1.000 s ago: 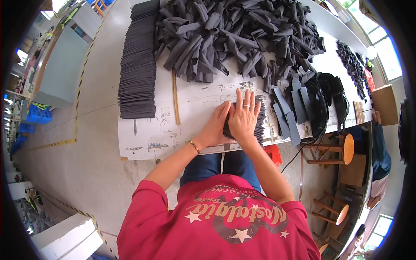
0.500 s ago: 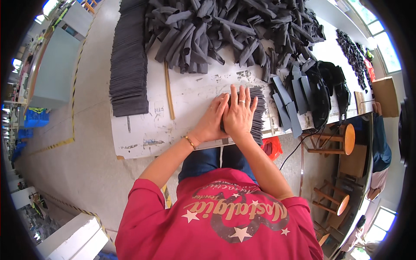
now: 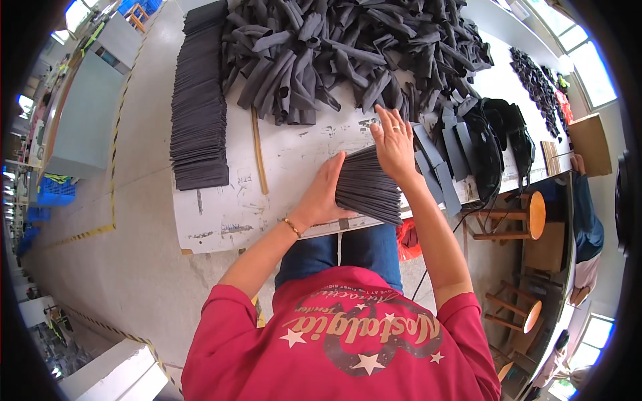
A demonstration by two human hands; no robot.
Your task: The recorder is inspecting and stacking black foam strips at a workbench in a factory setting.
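A stack of dark grey folded cloth pieces (image 3: 366, 190) stands on edge at the white table's near side, fanned toward the right. My left hand (image 3: 322, 195) grips its left end, thumb at the far corner and fingers by the near edge, partly hidden. My right hand (image 3: 396, 148) is at the stack's far right side, fingers stretched out and pointing away, palm side against the pieces. To the left, a long row of similar pieces (image 3: 199, 113) runs away from me. Beyond my hands lies a loose heap of dark grey rolled cloth pieces (image 3: 301, 63).
A thin wooden strip (image 3: 259, 154) lies on the table (image 3: 287, 144). Right of my hands are flat grey strips (image 3: 438, 170) and a black bundle (image 3: 491, 147) with a cable. A red bag (image 3: 409, 242) sits below the edge. Wooden stools (image 3: 535, 215) and another person's sleeve (image 3: 588, 224) are farther right.
My hands were together on top of the stack; now they are apart at its two sides. The right hand moved right and away, and the stack's pieces now show fanned between them.
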